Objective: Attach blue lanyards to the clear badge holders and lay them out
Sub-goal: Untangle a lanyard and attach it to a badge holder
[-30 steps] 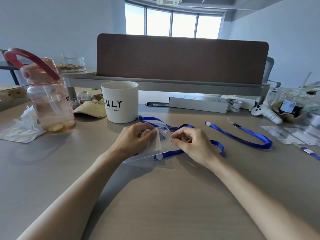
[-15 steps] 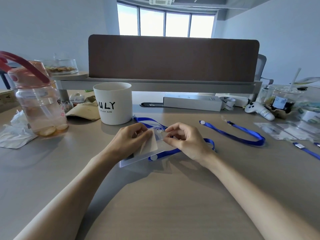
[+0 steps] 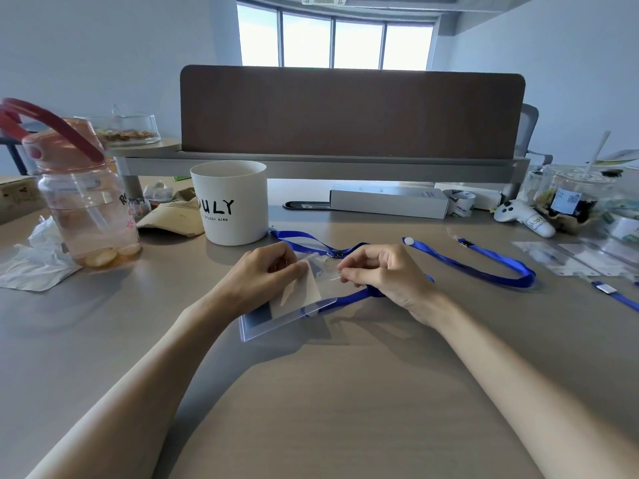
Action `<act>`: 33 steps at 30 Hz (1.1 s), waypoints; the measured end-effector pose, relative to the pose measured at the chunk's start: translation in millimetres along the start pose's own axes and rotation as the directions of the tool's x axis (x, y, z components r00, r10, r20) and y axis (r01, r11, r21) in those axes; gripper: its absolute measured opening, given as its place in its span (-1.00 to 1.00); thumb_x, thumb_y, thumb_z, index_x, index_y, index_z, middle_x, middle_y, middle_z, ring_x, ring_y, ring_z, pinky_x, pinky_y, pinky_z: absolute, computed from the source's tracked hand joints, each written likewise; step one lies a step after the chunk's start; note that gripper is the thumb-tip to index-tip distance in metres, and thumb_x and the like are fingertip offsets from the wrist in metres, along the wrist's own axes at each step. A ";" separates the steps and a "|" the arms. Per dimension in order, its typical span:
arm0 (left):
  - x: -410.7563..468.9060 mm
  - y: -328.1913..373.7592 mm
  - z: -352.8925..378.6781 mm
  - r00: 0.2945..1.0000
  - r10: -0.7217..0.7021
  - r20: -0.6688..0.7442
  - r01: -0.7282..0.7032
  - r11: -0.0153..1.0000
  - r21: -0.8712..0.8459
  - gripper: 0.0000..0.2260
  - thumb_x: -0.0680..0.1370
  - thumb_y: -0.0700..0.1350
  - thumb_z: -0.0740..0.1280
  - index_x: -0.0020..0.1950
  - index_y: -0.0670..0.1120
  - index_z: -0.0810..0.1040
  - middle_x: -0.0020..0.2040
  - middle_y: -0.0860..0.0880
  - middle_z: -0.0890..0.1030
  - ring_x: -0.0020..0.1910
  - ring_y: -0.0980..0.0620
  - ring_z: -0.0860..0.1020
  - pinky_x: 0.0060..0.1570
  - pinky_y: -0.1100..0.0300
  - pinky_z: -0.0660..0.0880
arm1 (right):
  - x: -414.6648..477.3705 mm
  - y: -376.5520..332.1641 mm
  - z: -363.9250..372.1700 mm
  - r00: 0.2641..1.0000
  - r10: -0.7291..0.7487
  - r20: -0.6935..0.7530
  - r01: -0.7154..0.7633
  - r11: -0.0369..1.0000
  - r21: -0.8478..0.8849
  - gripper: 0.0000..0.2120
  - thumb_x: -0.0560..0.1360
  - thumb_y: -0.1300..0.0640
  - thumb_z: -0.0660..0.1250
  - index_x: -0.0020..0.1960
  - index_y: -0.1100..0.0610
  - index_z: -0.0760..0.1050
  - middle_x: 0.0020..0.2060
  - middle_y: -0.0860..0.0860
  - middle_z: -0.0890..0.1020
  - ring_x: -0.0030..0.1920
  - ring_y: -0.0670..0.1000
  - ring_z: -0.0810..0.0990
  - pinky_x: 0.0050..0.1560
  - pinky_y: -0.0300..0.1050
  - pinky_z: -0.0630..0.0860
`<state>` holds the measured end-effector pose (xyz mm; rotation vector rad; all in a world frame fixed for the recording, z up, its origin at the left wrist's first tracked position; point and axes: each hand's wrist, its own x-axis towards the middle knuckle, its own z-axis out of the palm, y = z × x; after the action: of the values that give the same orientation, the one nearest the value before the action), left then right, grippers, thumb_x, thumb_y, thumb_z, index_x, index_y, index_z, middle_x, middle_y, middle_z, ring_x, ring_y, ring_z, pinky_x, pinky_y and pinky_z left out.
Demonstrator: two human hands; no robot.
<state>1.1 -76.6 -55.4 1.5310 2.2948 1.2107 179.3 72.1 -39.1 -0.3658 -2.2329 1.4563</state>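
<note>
While pinched, badge holder [image 3: 294, 305] between left hand [image 3: 266, 274] and right hand [image 3: 383, 271].

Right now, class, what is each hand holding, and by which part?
The left hand grips the badge holder at its upper left; the right hand pinches its top edge, just below the lanyard clip.

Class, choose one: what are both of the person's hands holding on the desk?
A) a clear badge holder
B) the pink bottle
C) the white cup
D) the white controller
A: the left hand and the right hand both pinch the clear badge holder, with a blue lanyard running under its edge.
</note>
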 end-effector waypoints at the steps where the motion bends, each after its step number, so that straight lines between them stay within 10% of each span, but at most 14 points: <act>1: -0.2 0.6 0.3 1.000 0.005 0.004 -0.005 1.000 0.002 -0.77 0.51 0.14 0.31 -0.16 -0.02 0.53 -0.20 0.01 0.59 -0.15 -0.02 0.53 -0.16 0.03 0.49 | -0.1 0.1 -0.9 1.000 0.005 -0.007 -0.005 1.000 0.000 -0.87 0.49 0.31 0.39 -0.14 0.14 0.65 -0.28 0.01 0.69 -0.29 -0.20 0.59 -0.19 -0.35 0.50; 33: -7.2 30.2 -3.0 0.942 -0.081 0.326 0.197 0.919 -0.342 -0.86 0.50 -0.03 0.37 0.03 0.03 0.65 -0.04 0.08 0.67 -0.06 0.11 0.63 -0.08 0.23 0.60 | -2.0 -8.9 12.4 0.990 -0.005 -0.142 0.019 0.995 0.099 -0.82 0.37 0.23 0.55 -0.09 0.19 0.60 -0.32 -0.02 0.68 -0.38 -0.12 0.57 -0.27 -0.26 0.52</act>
<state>24.8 -79.2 -35.2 1.2865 1.8175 1.1869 175.0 57.7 -35.7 -0.4092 -2.0392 1.4815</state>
